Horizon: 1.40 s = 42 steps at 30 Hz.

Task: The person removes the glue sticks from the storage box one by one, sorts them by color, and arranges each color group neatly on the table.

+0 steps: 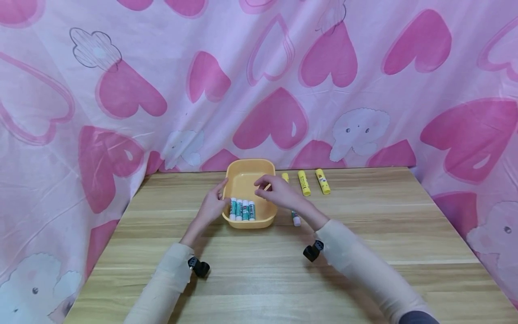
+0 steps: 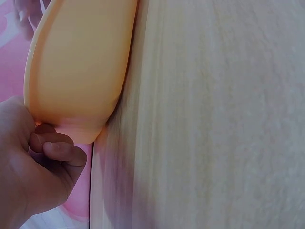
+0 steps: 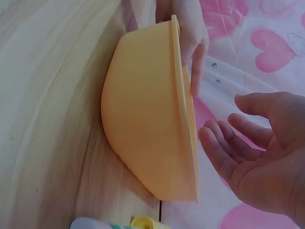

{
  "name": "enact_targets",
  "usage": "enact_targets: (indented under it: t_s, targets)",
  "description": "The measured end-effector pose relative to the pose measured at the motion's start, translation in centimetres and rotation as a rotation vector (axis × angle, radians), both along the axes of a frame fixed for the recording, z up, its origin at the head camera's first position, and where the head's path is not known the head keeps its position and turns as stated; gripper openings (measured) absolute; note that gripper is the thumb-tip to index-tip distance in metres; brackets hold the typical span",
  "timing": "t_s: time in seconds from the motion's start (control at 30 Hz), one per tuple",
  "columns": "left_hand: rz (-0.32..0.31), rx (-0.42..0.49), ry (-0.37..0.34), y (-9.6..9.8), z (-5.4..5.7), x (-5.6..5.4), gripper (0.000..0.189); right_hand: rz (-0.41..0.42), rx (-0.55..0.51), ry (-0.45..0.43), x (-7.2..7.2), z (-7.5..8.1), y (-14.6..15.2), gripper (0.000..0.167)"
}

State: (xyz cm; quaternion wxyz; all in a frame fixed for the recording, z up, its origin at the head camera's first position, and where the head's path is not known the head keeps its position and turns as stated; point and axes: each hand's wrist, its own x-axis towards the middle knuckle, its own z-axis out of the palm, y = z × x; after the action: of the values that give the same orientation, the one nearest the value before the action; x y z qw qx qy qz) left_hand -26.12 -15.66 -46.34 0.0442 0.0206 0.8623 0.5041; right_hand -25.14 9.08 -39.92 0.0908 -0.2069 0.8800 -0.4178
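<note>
A yellow-orange plastic basin sits toward the back of the table. Several green-and-white glue sticks lie side by side in its near left part. At the left rim my left hand grips the basin, thumb over the edge and fingers curled outside against the wall. My right hand hovers over the basin's right side, fingers loosely bent and nothing between them. In the right wrist view, this hand is just above the rim, apart from it. Another green-and-white glue stick lies right of the basin, partly hidden by my right arm.
Two yellow glue sticks, one nearer and one farther right, lie behind my right arm. A third yellow stick is partly covered by my right hand. Behind the wooden table hangs a pink heart-patterned cloth.
</note>
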Motion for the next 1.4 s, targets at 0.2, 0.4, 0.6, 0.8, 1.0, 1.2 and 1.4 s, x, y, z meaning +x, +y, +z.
enact_targets:
  t_s: [0.2,0.4,0.6,0.8,1.0,1.2,1.4]
  targets:
    - [0.000,-0.001,-0.004,0.1,-0.2,-0.1,0.077,0.059,-0.008,-0.044,-0.4,-0.1,-1.4,0.035]
    - [0.008,0.009,-0.021,0.1,-0.2,-0.2,0.076,0.077,0.075,-0.117,-0.7,-0.7,-2.3,0.041]
    - [0.010,-0.001,-0.021,0.1,-0.1,0.0,0.076,0.036,0.119,-0.193,-0.7,-1.1,-2.8,0.042]
    - [0.012,0.002,-0.012,0.0,-0.1,0.0,0.077,0.016,0.208,-0.213,-0.8,-1.2,-3.5,0.044]
    - [0.015,0.000,-0.013,-0.2,-0.2,0.0,0.076,0.053,0.330,-0.202,-0.6,-1.5,-4.5,0.048]
    - [0.018,0.007,-0.007,-0.1,-0.1,0.0,0.075,0.049,0.295,-0.217,-0.4,-2.3,-5.1,0.056]
    - [0.001,0.012,-0.010,-0.1,-0.2,0.0,0.076,0.039,0.262,-0.207,-0.3,-2.8,-5.2,0.060]
